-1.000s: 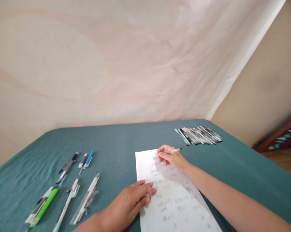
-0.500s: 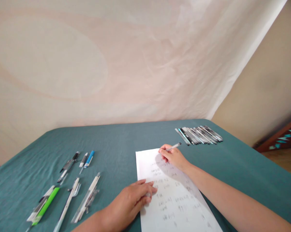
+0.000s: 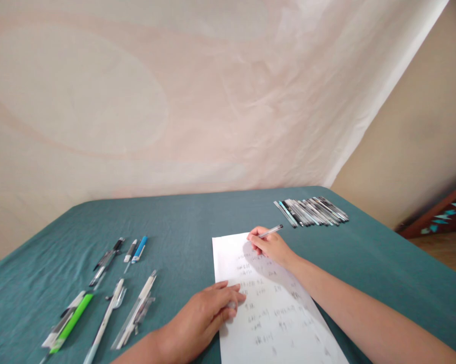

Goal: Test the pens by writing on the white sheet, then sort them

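1. The right hand (image 3: pixel 271 246) is pinching a pen (image 3: pixel 270 231), tip at the paper sheet (image 3: pixel 225 255) near its top; writing judged underway.
2. The left hand (image 3: pixel 207 313) is lying open, pinning the sheet to the surface (image 3: pixel 182 217).
3. Further strokes are requiring that hold.

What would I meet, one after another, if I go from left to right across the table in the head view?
Green pen → blue pen → left hand → right hand, its grip closed on a thin pen → row of pens at the far right.
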Demonstrator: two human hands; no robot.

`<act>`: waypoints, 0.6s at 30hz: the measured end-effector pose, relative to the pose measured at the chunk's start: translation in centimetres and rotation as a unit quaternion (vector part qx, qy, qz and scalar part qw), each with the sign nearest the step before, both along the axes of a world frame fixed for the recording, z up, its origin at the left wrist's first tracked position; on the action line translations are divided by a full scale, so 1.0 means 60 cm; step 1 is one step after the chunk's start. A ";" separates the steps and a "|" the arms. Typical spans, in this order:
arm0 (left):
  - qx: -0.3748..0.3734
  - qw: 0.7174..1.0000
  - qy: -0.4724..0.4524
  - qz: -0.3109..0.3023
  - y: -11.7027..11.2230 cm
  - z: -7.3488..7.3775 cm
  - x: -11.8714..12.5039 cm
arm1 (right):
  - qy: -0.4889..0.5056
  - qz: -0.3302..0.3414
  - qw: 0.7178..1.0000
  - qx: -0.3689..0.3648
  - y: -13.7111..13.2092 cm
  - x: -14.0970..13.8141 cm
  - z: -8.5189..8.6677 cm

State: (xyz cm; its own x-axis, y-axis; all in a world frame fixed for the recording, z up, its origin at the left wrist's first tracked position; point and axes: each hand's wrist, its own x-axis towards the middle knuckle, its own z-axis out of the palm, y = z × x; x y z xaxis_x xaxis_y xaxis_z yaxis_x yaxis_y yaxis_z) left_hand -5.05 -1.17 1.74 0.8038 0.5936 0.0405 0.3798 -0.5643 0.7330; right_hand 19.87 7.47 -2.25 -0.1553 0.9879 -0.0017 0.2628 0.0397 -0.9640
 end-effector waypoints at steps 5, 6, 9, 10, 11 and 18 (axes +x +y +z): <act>-0.004 1.000 -0.003 0.001 0.001 0.000 0.000 | -0.005 -0.004 1.000 0.000 -0.001 -0.001 0.002; -0.004 1.000 -0.004 0.001 0.001 0.000 0.000 | -0.005 -0.005 1.000 0.000 -0.001 -0.001 0.002; -0.004 1.000 -0.004 0.002 0.001 -0.002 -0.001 | -0.003 -0.007 1.000 0.003 0.000 -0.001 0.000; -0.002 1.000 -0.003 0.001 0.001 -0.002 -0.001 | -0.002 -0.006 1.000 0.004 0.001 0.000 -0.001; -0.001 1.000 -0.003 0.000 0.000 -0.003 -0.001 | -0.001 -0.004 1.000 0.006 0.001 0.000 -0.001; 0.007 1.000 -0.006 -0.004 0.001 -0.004 -0.001 | 0.000 -0.006 1.000 0.007 0.001 -0.001 -0.001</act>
State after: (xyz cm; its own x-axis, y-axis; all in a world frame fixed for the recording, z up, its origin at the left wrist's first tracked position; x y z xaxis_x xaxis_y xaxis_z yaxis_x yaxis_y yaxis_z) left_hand -5.12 -1.11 1.48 0.8081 0.5862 0.0582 0.3662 -0.5772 0.7299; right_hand 19.79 7.51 -2.29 -0.1433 0.9896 0.0126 0.2639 0.0505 -0.9632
